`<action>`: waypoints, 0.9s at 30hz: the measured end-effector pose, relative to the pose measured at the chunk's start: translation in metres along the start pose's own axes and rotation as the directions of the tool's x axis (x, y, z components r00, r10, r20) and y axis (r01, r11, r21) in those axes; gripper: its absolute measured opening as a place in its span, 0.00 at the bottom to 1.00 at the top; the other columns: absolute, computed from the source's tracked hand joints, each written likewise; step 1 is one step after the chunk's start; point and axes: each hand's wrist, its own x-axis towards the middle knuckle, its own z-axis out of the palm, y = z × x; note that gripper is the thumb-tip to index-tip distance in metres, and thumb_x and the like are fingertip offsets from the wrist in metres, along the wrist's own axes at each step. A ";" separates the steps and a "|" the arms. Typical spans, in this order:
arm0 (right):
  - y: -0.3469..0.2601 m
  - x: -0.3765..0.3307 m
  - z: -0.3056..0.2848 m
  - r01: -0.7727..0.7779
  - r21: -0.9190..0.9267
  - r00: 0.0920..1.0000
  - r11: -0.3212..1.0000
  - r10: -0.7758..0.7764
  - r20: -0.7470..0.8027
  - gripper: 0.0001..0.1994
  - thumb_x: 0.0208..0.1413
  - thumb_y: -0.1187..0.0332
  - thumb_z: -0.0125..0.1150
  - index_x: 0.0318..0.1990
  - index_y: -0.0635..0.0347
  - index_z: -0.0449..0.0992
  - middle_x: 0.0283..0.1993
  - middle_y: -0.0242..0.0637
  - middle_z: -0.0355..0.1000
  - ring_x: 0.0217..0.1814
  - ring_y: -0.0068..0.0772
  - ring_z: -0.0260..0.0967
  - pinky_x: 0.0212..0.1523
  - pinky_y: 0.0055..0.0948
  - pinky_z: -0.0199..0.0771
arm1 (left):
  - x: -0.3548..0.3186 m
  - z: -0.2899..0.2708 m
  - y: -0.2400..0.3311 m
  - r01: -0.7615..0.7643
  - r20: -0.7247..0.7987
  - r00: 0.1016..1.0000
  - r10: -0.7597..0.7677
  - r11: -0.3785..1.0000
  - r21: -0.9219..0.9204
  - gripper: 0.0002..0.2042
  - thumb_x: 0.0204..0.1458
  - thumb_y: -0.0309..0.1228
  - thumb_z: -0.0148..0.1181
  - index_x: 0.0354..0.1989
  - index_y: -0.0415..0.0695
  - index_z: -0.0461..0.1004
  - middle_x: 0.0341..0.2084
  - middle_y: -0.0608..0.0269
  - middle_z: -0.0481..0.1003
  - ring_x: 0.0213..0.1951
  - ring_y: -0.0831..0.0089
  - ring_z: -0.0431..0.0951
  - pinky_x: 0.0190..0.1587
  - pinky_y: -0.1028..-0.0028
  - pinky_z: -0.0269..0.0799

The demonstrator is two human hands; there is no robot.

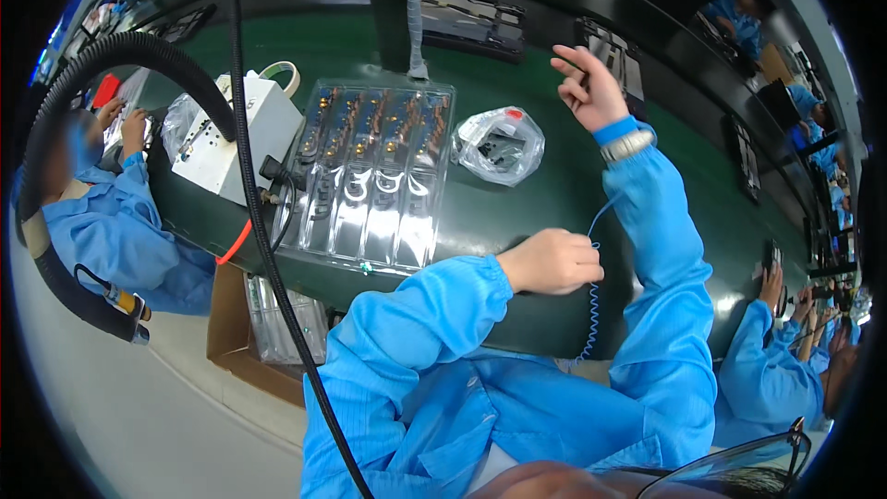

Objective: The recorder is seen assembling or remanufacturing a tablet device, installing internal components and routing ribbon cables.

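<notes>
My left hand [552, 261] rests as a closed fist on the dark green bench [554, 194], pinching the thin blue coiled cord [592, 305] that runs up to a blue wrist strap [615, 129] on my right arm. My right hand [588, 86] is raised above the bench with fingers loosely curled and holds nothing. A clear plastic tray [370, 176] of small copper-coloured parts lies to the left of my left hand. A clear bag [501, 143] with a dark part inside lies between the tray and my right hand.
A white box device [242, 134] with cables and a tape roll [285, 76] sits left of the tray. A thick black hose [139, 51] and a thin black cable [249, 185] hang in front. Co-workers in blue sit at left [111, 222] and right [771, 360]. A cardboard box [249, 342] stands under the bench.
</notes>
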 end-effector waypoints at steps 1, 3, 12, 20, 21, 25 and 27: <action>-0.021 -0.034 0.022 -0.107 0.375 0.989 0.921 0.136 -0.051 0.20 0.59 0.57 0.40 0.47 0.65 0.67 0.35 0.35 0.67 0.13 0.15 0.44 0.25 0.16 0.59 | -0.003 -0.003 0.001 0.026 -0.029 0.999 -0.025 1.000 0.015 0.07 0.35 0.26 0.57 0.27 0.49 0.73 0.21 0.71 0.69 0.25 0.73 0.71 0.23 0.75 0.67; -0.014 -0.067 0.004 0.167 0.312 0.986 0.935 -0.166 -0.031 0.23 0.59 0.51 0.35 0.43 0.63 0.69 0.41 0.37 0.69 0.39 0.30 0.65 0.43 0.27 0.64 | 0.001 -0.003 0.001 0.124 -0.119 0.985 -0.124 0.992 -0.008 0.09 0.33 0.24 0.56 0.27 0.48 0.73 0.23 0.67 0.71 0.26 0.69 0.72 0.28 0.71 0.69; 0.040 -0.099 0.000 0.249 -0.268 0.965 0.930 -0.261 -0.008 0.12 0.55 0.62 0.48 0.39 0.61 0.71 0.32 0.34 0.72 0.34 0.22 0.66 0.34 0.20 0.66 | -0.007 -0.019 0.006 0.378 -0.031 0.907 -0.419 0.782 0.495 0.03 0.33 0.27 0.55 0.19 0.45 0.69 0.21 0.65 0.65 0.28 0.67 0.67 0.28 0.69 0.65; 0.059 -0.076 0.019 0.668 -0.623 0.692 0.407 -0.649 0.317 0.10 0.42 0.69 0.63 0.35 0.54 0.78 0.30 0.37 0.72 0.29 0.32 0.67 0.34 0.25 0.67 | -0.010 -0.017 0.013 0.428 0.057 0.844 -0.534 0.734 0.527 0.04 0.33 0.29 0.56 0.16 0.44 0.69 0.22 0.63 0.65 0.29 0.66 0.68 0.29 0.68 0.65; 0.062 -0.077 0.018 0.653 -0.635 0.704 0.413 -0.639 0.309 0.10 0.40 0.69 0.64 0.34 0.54 0.78 0.29 0.37 0.72 0.29 0.32 0.67 0.32 0.27 0.67 | -0.011 -0.013 0.014 0.431 0.064 0.840 -0.539 0.734 0.524 0.04 0.33 0.29 0.56 0.16 0.44 0.69 0.22 0.63 0.65 0.29 0.66 0.68 0.29 0.68 0.65; 0.064 -0.077 0.020 0.627 -0.724 0.693 0.288 -0.631 0.349 0.09 0.37 0.66 0.66 0.31 0.49 0.79 0.26 0.35 0.72 0.26 0.31 0.67 0.23 0.26 0.65 | -0.016 -0.004 0.020 0.535 0.140 0.804 -0.578 0.806 0.253 0.04 0.38 0.28 0.54 0.17 0.43 0.69 0.22 0.61 0.66 0.27 0.65 0.71 0.30 0.68 0.69; 0.064 -0.078 0.020 0.605 -0.724 0.724 0.332 -0.606 0.328 0.09 0.37 0.65 0.66 0.30 0.49 0.79 0.25 0.35 0.71 0.25 0.31 0.67 0.23 0.26 0.64 | -0.015 -0.002 0.020 0.547 0.152 0.805 -0.573 0.817 0.182 0.03 0.38 0.27 0.54 0.18 0.43 0.69 0.23 0.62 0.67 0.26 0.66 0.71 0.28 0.68 0.69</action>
